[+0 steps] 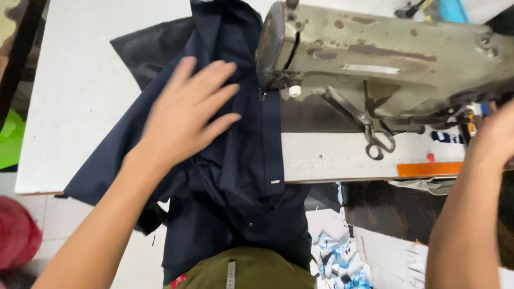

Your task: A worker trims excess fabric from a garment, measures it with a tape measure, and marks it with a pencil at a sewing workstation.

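My left hand (187, 109) lies flat, fingers spread, on a dark navy garment (235, 160) that drapes over the white sewing table (75, 96) and hangs down toward my lap. The cloth runs under the head of a worn grey-green sewing machine (385, 53); a long navy strip with a small metal snap lies just right of my fingers. My right hand (495, 139) reaches to the machine's right end, blurred and partly cut off by the frame edge. Whether it grips anything is unclear.
Metal scissors (375, 136) lie on the table under the machine arm, next to an orange strip (428, 169). A black cloth (150, 51) lies behind the garment. Scraps of paper litter the floor (337, 257); a red bag (16, 235) and a green item (10, 139) sit left.
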